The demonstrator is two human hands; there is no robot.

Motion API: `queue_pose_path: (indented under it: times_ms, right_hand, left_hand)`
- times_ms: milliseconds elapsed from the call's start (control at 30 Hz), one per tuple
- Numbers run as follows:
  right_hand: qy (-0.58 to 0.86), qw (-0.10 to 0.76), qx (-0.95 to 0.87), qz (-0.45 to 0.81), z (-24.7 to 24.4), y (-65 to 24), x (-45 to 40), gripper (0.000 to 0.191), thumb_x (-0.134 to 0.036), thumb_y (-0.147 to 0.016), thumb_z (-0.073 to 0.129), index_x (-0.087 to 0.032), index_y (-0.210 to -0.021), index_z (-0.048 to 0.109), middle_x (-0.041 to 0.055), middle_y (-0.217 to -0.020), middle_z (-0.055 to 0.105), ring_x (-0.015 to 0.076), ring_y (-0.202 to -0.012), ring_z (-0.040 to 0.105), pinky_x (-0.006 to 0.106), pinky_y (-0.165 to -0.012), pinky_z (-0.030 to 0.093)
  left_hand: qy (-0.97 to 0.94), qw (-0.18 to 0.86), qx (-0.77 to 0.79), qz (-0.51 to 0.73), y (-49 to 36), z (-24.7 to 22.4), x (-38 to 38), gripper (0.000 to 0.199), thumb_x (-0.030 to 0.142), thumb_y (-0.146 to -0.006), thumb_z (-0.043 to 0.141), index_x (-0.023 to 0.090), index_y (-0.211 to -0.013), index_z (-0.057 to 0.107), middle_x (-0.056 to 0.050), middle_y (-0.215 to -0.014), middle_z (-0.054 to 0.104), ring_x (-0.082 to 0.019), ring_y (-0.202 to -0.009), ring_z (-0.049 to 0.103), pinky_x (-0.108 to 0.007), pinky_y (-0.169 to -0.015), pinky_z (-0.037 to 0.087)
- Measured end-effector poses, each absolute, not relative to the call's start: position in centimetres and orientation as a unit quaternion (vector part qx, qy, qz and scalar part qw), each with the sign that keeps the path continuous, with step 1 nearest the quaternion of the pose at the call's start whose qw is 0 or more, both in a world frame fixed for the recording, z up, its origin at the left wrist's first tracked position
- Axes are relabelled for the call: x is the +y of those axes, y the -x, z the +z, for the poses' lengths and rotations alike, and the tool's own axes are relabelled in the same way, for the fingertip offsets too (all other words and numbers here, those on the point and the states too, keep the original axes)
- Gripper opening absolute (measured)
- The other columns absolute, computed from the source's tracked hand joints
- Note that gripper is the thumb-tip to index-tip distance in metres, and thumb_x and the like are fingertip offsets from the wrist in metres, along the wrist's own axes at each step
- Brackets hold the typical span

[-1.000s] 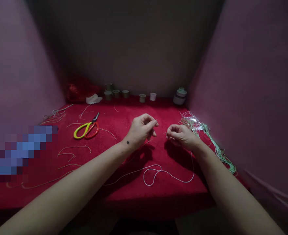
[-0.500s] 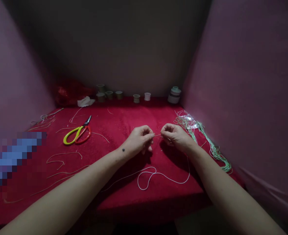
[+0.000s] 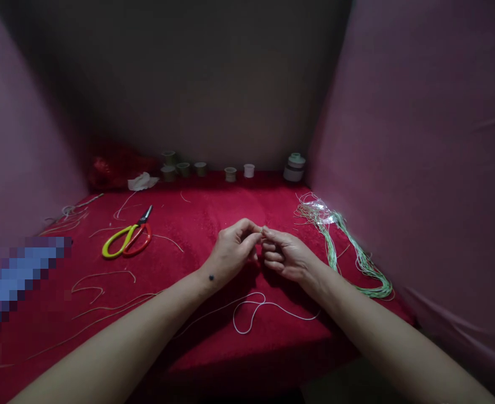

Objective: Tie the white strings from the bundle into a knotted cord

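Over the middle of the red cloth [image 3: 214, 196], my left hand [image 3: 235, 246] and my right hand [image 3: 287, 253] meet fingertip to fingertip. Each is closed in a pinch of thumb and forefinger on a thin cord, whose held part is mostly hidden by the fingers. A pale length of cord [image 3: 250, 331] lies looped on the cloth below my hands, one end passing under my right forearm. To the left rest scissors [image 3: 126, 241] with one yellow and one red handle, their dark blades pointing away from me.
Several thread spools [image 3: 230, 174] stand along the back, with a lidded jar [image 3: 294, 167] at their right. A red plastic bag [image 3: 113, 168] and a crumpled white scrap [image 3: 143, 181] sit back left. At right lies a hank of green cords [image 3: 367, 269]. Loose cord pieces [image 3: 104, 275] are scattered left.
My hands have come together; the short gap with cord stretched between them has closed. My right hand moved left and turned, showing its curled fingers. The view shifted slightly.
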State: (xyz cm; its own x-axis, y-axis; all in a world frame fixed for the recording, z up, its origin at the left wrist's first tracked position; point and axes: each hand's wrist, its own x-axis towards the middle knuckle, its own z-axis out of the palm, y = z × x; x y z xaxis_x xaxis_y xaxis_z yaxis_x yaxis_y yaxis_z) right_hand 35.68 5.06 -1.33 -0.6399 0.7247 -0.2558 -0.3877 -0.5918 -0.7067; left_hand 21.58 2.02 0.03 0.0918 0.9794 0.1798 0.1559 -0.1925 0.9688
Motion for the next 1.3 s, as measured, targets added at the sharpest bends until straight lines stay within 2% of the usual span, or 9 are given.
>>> queue_pose_path:
  times_ms: [133, 267, 400, 467, 533, 633, 833, 1067, 1300]
  right_hand:
    - [0.266, 0.364, -0.296, 0.842, -1.8, -35.8, 5.7, 0.02, -0.024, -0.074, 0.064, -0.017, -0.09, 0.056, -0.0103, -0.046, 0.022, 0.0017, -0.039, 0.011, 0.016, -0.035, 0.008]
    - [0.273, 0.383, -0.279, 0.837, -1.7, -35.9, 5.9, 0.021, -0.023, -0.072, 0.065, -0.017, -0.092, 0.059, -0.0097, -0.045, 0.026, 0.0018, -0.038, 0.015, 0.016, -0.035, 0.011]
    - [0.289, 0.406, -0.26, 0.827, -1.8, -35.9, 6.0, 0.02, -0.022, -0.07, 0.067, -0.017, -0.088, 0.063, -0.0053, -0.053, 0.046, 0.0016, -0.041, 0.03, 0.015, -0.037, 0.023]
    - [0.291, 0.43, -0.25, 0.818, -1.8, -36.1, 6.2, 0.017, -0.018, -0.069, 0.067, -0.016, -0.085, 0.064, -0.001, -0.067, 0.058, 0.003, -0.048, 0.042, 0.016, -0.043, 0.033]
    - [0.282, 0.447, -0.251, 0.811, -1.8, -36.3, 6.4, 0.014, -0.017, -0.07, 0.064, -0.017, -0.084, 0.065, 0.0021, -0.082, 0.063, 0.0051, -0.056, 0.049, 0.017, -0.048, 0.038]
    - [0.273, 0.458, -0.262, 0.804, -1.8, -36.6, 6.6, 0.012, -0.018, -0.071, 0.062, -0.019, -0.083, 0.066, 0.004, -0.091, 0.065, 0.0063, -0.059, 0.05, 0.017, -0.048, 0.038]
    - [0.284, 0.468, -0.245, 0.8, -1.4, -36.8, 6.6, 0.013, -0.018, -0.071, 0.062, -0.017, -0.083, 0.065, 0.0044, -0.089, 0.066, 0.0044, -0.052, 0.047, 0.017, -0.048, 0.039]
    - [0.275, 0.476, -0.232, 0.803, -1.1, -36.8, 6.5, 0.013, -0.017, -0.069, 0.064, -0.015, -0.082, 0.066, 0.005, -0.084, 0.067, 0.0049, -0.052, 0.05, 0.017, -0.048, 0.04]
    - [0.271, 0.48, -0.245, 0.797, -1.4, -36.9, 6.7, 0.009, -0.017, -0.07, 0.064, -0.017, -0.079, 0.066, 0.0052, -0.085, 0.067, 0.0076, -0.064, 0.055, 0.016, -0.048, 0.039]
  left_hand:
    - [-0.602, 0.442, 0.477, 0.464, -21.6, 0.1, 1.8, 0.009, 0.023, -0.08, 0.051, 0.016, -0.075, 0.049, 0.005, -0.048, 0.052, -0.006, -0.037, 0.045, -0.016, -0.036, 0.034]
    - [-0.604, 0.452, 0.484, 0.443, -21.6, 0.2, 1.8, 0.01, 0.023, -0.081, 0.051, 0.016, -0.074, 0.05, 0.003, -0.048, 0.054, -0.006, -0.036, 0.044, -0.017, -0.037, 0.035]
    - [-0.6, 0.469, 0.482, 0.433, -21.4, 0.2, 1.7, 0.011, 0.025, -0.081, 0.051, 0.016, -0.075, 0.051, 0.002, -0.05, 0.057, -0.007, -0.037, 0.047, -0.017, -0.037, 0.036]
    - [-0.597, 0.48, 0.483, 0.425, -21.4, 0.3, 1.6, 0.011, 0.026, -0.081, 0.051, 0.016, -0.075, 0.052, 0.002, -0.05, 0.057, -0.006, -0.036, 0.046, -0.017, -0.036, 0.035]
    - [-0.59, 0.493, 0.486, 0.416, -21.3, 0.4, 1.5, 0.012, 0.026, -0.08, 0.052, 0.016, -0.074, 0.052, 0.001, -0.049, 0.058, -0.006, -0.034, 0.045, -0.017, -0.036, 0.034]
    - [-0.571, 0.515, 0.491, 0.408, -21.3, 0.6, 1.4, 0.012, 0.026, -0.078, 0.054, 0.016, -0.072, 0.051, 0.001, -0.047, 0.058, -0.007, -0.033, 0.045, -0.017, -0.035, 0.034]
    - [-0.545, 0.54, 0.506, 0.394, -21.1, 1.0, 1.3, 0.013, 0.027, -0.078, 0.054, 0.016, -0.072, 0.05, 0.002, -0.047, 0.058, -0.007, -0.03, 0.044, -0.017, -0.032, 0.032]
    - [-0.54, 0.549, 0.511, 0.381, -21.0, 0.9, 1.4, 0.013, 0.028, -0.078, 0.054, 0.016, -0.073, 0.05, 0.001, -0.047, 0.058, -0.008, -0.03, 0.044, -0.016, -0.029, 0.032]
    - [-0.535, 0.552, 0.515, 0.379, -21.1, 0.9, 1.3, 0.013, 0.027, -0.077, 0.055, 0.016, -0.072, 0.05, 0.001, -0.047, 0.058, -0.008, -0.03, 0.046, -0.016, -0.03, 0.032]
